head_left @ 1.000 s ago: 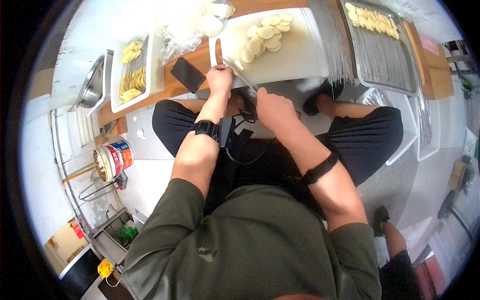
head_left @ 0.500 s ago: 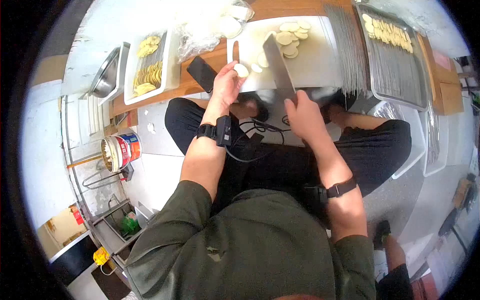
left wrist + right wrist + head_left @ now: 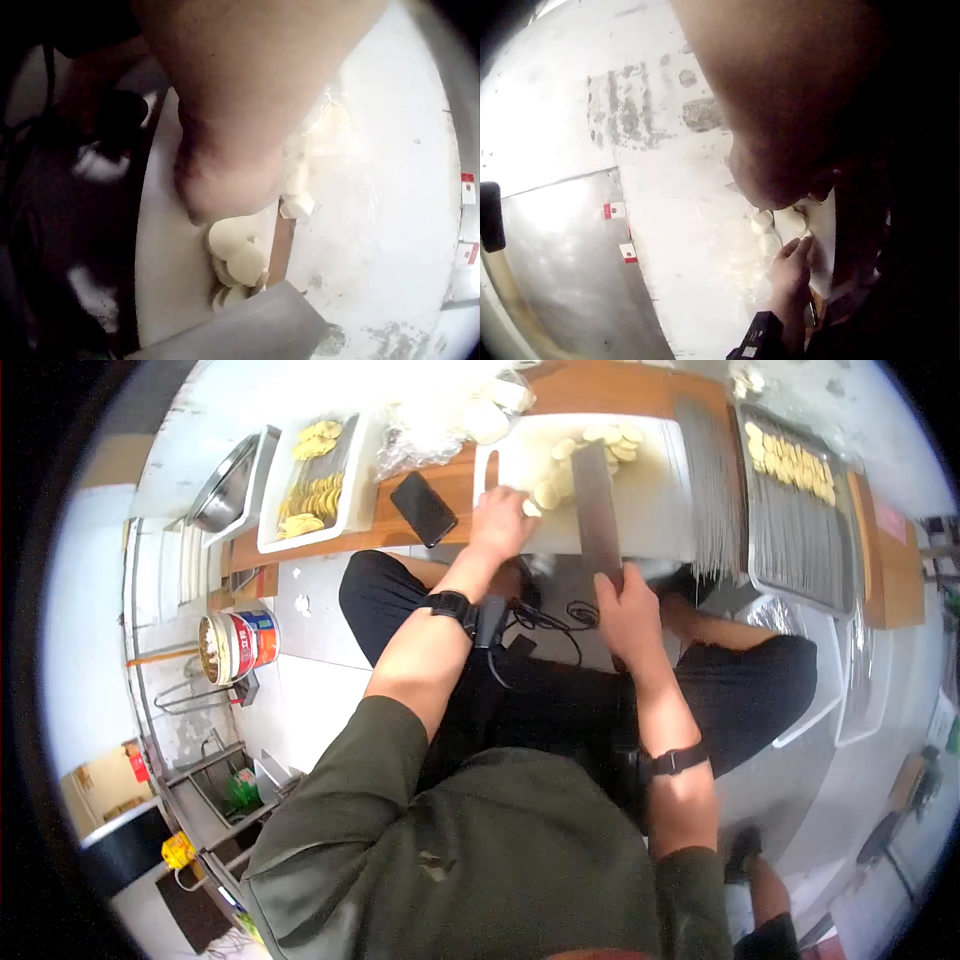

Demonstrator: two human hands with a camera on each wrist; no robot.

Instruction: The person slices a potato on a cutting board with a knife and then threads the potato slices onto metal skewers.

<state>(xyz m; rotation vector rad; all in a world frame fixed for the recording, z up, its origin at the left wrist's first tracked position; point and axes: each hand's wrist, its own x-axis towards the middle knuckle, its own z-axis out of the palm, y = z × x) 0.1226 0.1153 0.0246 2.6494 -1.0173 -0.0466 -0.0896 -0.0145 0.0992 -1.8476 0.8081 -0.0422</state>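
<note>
In the head view my left hand [image 3: 503,523] is at the near left of the white cutting board [image 3: 645,520], pinching a pale potato piece [image 3: 531,508] at its fingertips. My right hand [image 3: 630,620] grips a cleaver [image 3: 597,505] by its handle, in front of the board's near edge. The broad blade points away from me and overlaps the pile of potato slices [image 3: 625,442]. In the left wrist view the blade [image 3: 247,326] crosses below the overlapping slices [image 3: 246,262]. My right fingers are mostly dark in the right wrist view.
A phone [image 3: 423,509] lies left of the board, below a clear plastic bag [image 3: 420,440]. Farther left stands a white tray [image 3: 357,510] with skewered slices. Thin metal skewers [image 3: 712,510] line the board's right side, beside a metal tray [image 3: 757,550] holding more slices.
My left hand lifted a potato piece off the board's near left, then brought it back over the board. My right hand drew the cleaver away to the right, its blade now pointing forward.
</note>
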